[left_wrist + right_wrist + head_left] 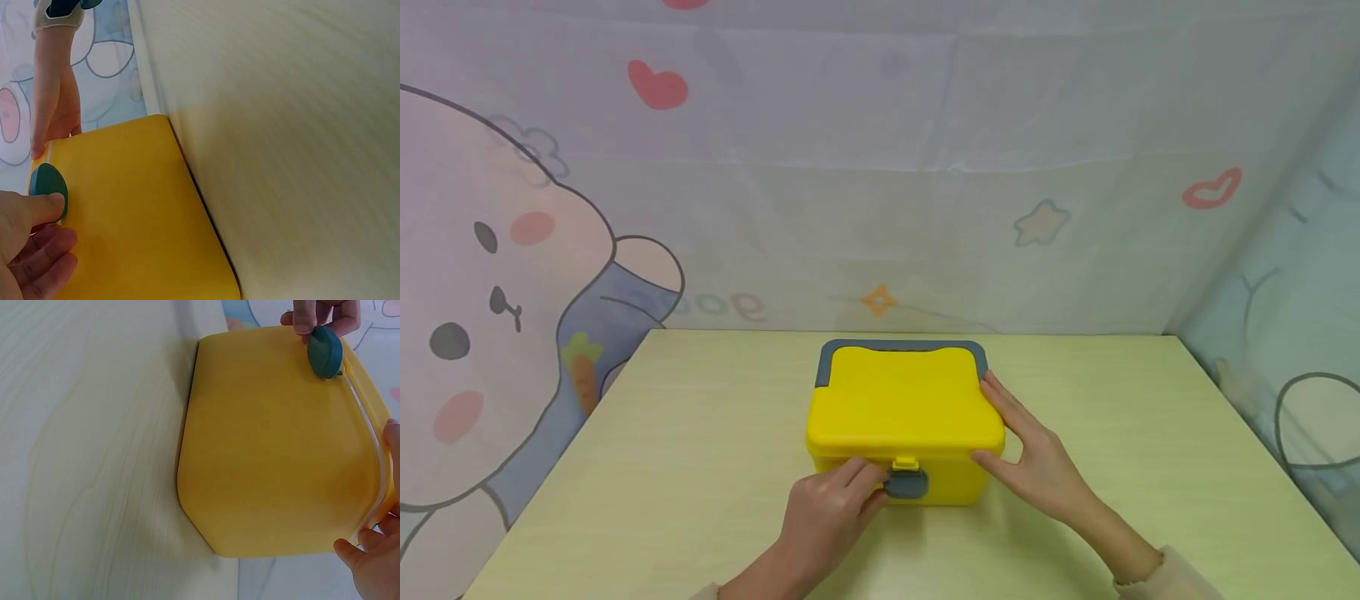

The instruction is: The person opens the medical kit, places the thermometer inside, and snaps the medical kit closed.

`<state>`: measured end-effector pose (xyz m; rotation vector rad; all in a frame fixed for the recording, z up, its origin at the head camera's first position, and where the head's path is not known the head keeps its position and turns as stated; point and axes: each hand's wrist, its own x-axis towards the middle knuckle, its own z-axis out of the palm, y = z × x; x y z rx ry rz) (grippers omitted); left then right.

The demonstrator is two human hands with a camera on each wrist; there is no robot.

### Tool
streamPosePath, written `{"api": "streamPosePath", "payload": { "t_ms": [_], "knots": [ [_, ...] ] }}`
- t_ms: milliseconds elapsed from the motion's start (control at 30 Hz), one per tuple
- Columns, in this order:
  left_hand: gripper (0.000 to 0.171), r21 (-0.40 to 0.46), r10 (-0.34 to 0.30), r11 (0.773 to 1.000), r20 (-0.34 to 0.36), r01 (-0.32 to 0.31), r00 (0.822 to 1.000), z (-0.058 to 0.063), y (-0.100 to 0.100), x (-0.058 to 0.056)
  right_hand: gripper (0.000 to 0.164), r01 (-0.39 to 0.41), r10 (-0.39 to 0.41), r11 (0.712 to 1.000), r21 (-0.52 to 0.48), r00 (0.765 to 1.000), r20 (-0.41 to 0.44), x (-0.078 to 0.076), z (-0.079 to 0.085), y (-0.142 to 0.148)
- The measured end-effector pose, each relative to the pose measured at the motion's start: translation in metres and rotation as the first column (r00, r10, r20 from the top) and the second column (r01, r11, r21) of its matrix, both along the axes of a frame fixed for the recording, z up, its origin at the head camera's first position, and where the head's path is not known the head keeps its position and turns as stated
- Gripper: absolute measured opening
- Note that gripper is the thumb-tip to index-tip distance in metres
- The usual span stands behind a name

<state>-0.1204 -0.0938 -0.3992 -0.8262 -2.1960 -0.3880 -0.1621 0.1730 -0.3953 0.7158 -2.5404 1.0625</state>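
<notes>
A yellow box (910,400) with a grey carrying handle (895,344) folded on its lid stands on the table, lid down. On its front is a dark latch (907,484), blue-green in the wrist views. My left hand (831,517) pinches this latch at its left edge, the thumb lying on the latch face in the left wrist view. My right hand (1037,467) rests at the lid's right front corner. Its index finger lies straight along the right side and its thumb touches the front edge. The box's inside is hidden.
The pale wooden table (662,467) extends around the box on both sides. Behind it hangs a printed cloth (865,208) with hearts, a star and a cartoon animal. Another stretch of cloth (1292,333) borders the right side.
</notes>
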Motion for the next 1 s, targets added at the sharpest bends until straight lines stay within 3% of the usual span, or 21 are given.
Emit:
{"api": "streamPosePath", "payload": {
  "t_ms": [500,700,867,1000],
  "knots": [
    [0.024,0.106,0.052,0.993,0.024,-0.054,0.998,-0.001,0.001,-0.0002,0.079,0.004,-0.004,1.0,0.005,1.0,-0.014,-0.0012,-0.0002,-0.0005],
    [0.024,0.178,0.081,0.979,0.124,-0.102,0.989,-0.0007,0.0041,0.002,0.079,-0.003,0.003,1.0,-0.007,1.0,-0.02,-0.0015,-0.0014,-0.0002],
    [0.021,0.219,0.115,0.962,0.226,-0.166,0.967,-0.0003,0.0067,0.0049,0.079,-0.004,0.003,1.0,-0.013,1.0,-0.015,-0.0013,-0.0028,0.0001],
    [0.02,0.237,0.135,0.951,0.266,-0.2,0.954,0.0004,0.0086,0.006,0.078,-0.01,0.01,1.0,-0.021,1.0,-0.015,-0.0009,-0.0029,-0.0001]
  ]
}}
